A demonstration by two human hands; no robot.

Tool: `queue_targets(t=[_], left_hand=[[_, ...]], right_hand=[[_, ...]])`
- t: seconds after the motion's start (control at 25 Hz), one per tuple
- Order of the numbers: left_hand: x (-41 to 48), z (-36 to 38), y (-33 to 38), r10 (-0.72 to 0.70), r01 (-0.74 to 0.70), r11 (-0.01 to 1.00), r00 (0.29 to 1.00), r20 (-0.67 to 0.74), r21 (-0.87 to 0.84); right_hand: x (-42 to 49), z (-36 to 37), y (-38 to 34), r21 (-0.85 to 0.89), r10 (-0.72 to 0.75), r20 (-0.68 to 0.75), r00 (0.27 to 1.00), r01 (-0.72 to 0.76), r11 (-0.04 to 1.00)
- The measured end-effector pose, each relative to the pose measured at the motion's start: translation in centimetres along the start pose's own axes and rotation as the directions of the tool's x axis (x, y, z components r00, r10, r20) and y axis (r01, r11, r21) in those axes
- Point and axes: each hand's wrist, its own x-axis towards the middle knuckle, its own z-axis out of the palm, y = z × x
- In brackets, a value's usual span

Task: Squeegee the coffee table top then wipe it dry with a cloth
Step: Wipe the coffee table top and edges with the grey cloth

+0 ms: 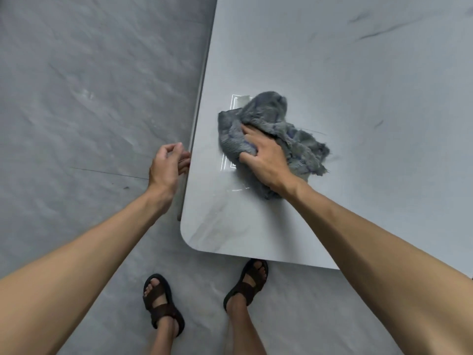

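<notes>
Likely a home living area: a low grey marble-look coffee table (pixel 332 73) at 1 o'clock on matching grey floor tiles (pixel 89 85), sandalled feet (pixel 163 303) at 6 o'clock.

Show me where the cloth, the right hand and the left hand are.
cloth (pixel 258 108), head view, upper bunched part.
right hand (pixel 266 157), head view, back of hand.
left hand (pixel 163 167), head view, back of hand.

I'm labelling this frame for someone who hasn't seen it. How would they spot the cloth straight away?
Find the pale grey coffee table top filling the upper right. Near its rounded front-left corner, the right hand presses down on a crumpled cloth. It is the only soft, frayed, blue-grey thing on that smooth surface.
</notes>
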Motion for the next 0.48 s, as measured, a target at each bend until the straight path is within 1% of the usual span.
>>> queue_targets(t=[0.08,0.2,0.24,0.28,0.32,0.36,0.4,0.44,0.48], left_hand=[[0.0,-0.7,0.1,-0.051,0.051,0.999,0.998,0.024,-0.007],[-0.4,-1.3,0.0,-0.089,0.088,0.996,0.994,0.063,0.009],[-0.5,-1.5,-0.1,-0.097,0.096,0.995,0.993,0.073,0.018],[-0.5,-1.7,-0.2,-0.105,0.103,0.994,0.991,0.080,0.028],[-0.5,-1.9,-0.3,-0.109,0.106,0.994,0.990,0.086,0.036],[-0.4,-2.0,-0.4,-0.109,0.106,0.994,0.990,0.090,0.039],[-0.5,-2.1,-0.6,-0.108,0.105,0.994,0.990,0.090,0.039],[-0.5,-2.2,-0.7,-0.107,0.104,0.994,0.990,0.089,0.038],[-0.6,-2.2,-0.7,-0.104,0.101,0.994,0.991,0.090,0.040]], right_hand=[[0.0,1.9,-1.3,-0.135,-0.094,0.111,0.989,0.109,0.985],[0.0,1.8,-1.4,-0.258,-0.157,0.261,0.953,0.225,0.939],[0.0,1.4,-1.4,-0.277,-0.168,0.305,0.937,0.256,0.926],[-0.1,1.1,-1.5,-0.269,-0.171,0.311,0.935,0.259,0.928],[-0.4,1.0,-1.7,-0.253,-0.171,0.245,0.954,0.233,0.939],[-0.4,1.3,-2.0,-0.257,-0.157,0.099,0.983,0.177,0.950],[-0.3,1.8,-2.3,-0.284,-0.102,-0.094,0.990,0.071,0.956],[0.1,2.5,-2.7,-0.312,0.010,-0.251,0.968,-0.091,0.946],[0.8,3.3,-3.2,-0.310,0.167,-0.327,0.930,-0.273,0.911]])
